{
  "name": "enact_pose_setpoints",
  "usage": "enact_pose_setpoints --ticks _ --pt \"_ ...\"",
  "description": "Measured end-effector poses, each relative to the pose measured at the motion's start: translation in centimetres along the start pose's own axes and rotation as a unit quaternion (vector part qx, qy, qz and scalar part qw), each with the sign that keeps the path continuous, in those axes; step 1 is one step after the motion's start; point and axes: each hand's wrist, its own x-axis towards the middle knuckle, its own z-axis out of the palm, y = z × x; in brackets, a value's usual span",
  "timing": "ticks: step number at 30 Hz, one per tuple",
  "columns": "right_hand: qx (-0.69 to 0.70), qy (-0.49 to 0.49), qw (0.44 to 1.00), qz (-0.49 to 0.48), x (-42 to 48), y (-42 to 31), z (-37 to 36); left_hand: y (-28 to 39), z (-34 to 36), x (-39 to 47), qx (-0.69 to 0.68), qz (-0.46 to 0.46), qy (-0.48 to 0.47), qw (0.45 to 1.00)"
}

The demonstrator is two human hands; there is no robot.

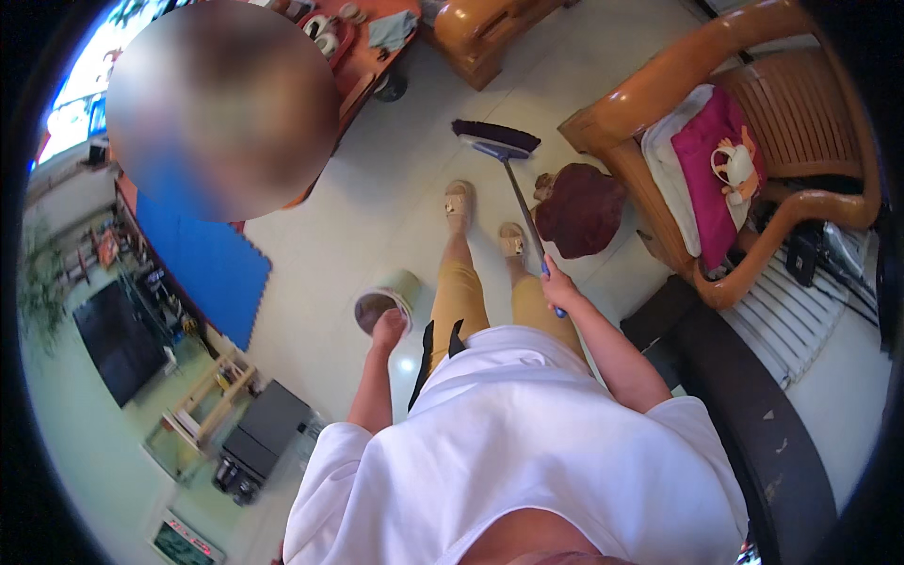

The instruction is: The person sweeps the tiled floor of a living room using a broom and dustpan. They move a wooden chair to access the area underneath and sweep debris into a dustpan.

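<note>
My right hand (561,286) is wrapped around the blue grip of a long-handled broom (521,198). The broom's dark bristle head (498,138) is beyond my feet, its bristles pointing away from me. By my left leg, my left hand (390,329) grips the near rim of a pale wastebasket (401,286). The basket is tilted so that its mouth faces up towards me; its inside looks dark, and I cannot tell what it holds. My left fingers are partly hidden from view.
To the right stand a dark-red wooden stump stool (583,210) and a wooden armchair (621,106) with folded cloths (706,169). A blue foam mat (233,282) lies at left. A red table (371,53) is at the upper left, partly behind a blurred patch.
</note>
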Motion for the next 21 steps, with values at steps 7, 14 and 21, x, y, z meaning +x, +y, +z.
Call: enact_pose_setpoints --ticks 7,14,21 --pt "0.015 -0.054 0.997 -0.044 -1.7 4.7 4.9 6.3 6.2 -6.7 -0.037 -0.010 -0.080 0.996" --pt "0.040 -0.027 0.994 -0.102 -5.1 4.9 4.9 2.7 5.3 -10.1 -0.164 0.004 0.067 0.984" --pt "-0.023 0.028 0.977 -0.210 3.6 -6.6 6.4 -6.8 7.7 -17.2 -0.216 -0.077 0.109 0.967"
